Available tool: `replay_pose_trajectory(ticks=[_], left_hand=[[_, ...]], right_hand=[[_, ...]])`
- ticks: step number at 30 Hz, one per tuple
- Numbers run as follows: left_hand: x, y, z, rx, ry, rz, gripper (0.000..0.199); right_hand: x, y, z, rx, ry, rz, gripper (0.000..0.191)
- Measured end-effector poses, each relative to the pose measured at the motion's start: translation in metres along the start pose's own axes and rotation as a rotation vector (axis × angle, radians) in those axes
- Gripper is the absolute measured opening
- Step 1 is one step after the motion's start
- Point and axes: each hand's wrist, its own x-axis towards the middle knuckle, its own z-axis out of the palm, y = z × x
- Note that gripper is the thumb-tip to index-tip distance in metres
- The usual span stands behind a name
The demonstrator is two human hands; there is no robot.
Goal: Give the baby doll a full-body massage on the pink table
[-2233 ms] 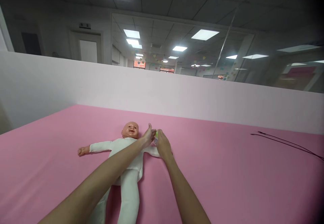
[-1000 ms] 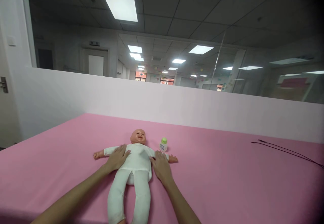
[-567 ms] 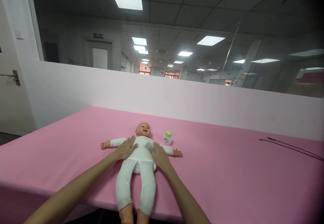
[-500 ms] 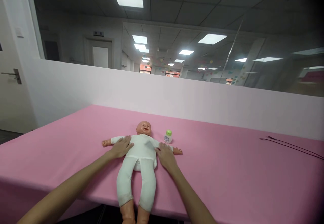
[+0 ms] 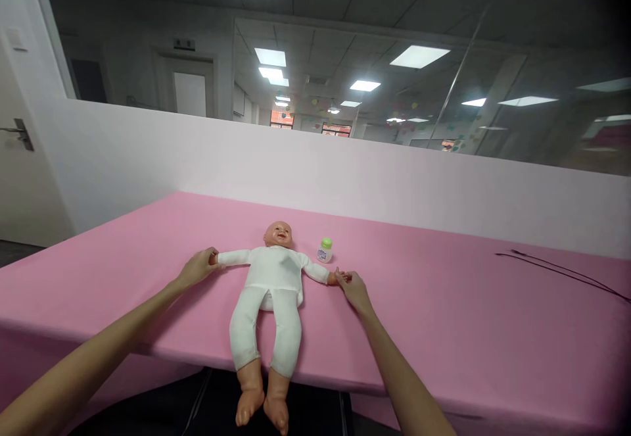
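A baby doll in a white cloth suit lies on its back on the pink-covered table, head toward the wall and bare feet past the near edge. Both its arms are stretched out sideways. My left hand is closed around the doll's hand on the left, hiding most of it. On the other side my right hand pinches the doll's other hand between thumb and fingers. Just above that arm stands a small clear bottle with a green cap, apart from my fingers.
Two thin dark cords or sticks lie at the table's right. A white low wall with glass above it runs behind the table. At the far left is a door with a metal handle.
Both my hands have slid outward from the doll's chest and upper arms to its hands, and now grip them. The view has tilted down a little, showing the doll's feet.
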Motion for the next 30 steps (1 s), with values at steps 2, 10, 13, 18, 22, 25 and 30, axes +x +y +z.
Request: replay_pose_trajectory(ticks=[2,10,13,18,22,25,30], left_hand=[[-0.001,0.01,0.003,-0.214,0.039,-0.015,0.039],[-0.011,0.054,0.017,-0.733,0.283,-0.076,0.05],[-0.031,0.061,0.017,-0.56,0.064,0.134,0.033],[-0.066,0.058,0.01,-0.295,-0.266,0.457,0.025],[-0.065,0.061,0.003,-0.355,-0.186,0.393,0.022],[-0.033,0.075,0.004,-0.558,-0.011,0.169,0.027],[0.053,0.099,0.024,-0.786,-0.03,-0.235,0.047]], right_hand=[[-0.006,-0.008,0.005,0.175,-0.035,0.001,0.056],[-0.04,-0.065,-0.008,0.746,-0.242,-0.161,0.047],[-0.064,-0.075,-0.02,0.584,-0.436,-0.462,0.025],[-0.096,-0.077,-0.038,0.384,-0.587,-0.662,0.026],[-0.086,-0.082,-0.044,0.463,-0.582,-0.622,0.024],[-0.05,-0.102,-0.036,0.586,-0.42,-0.489,0.03],[0.024,-0.145,0.002,0.482,-0.183,-0.219,0.033]])
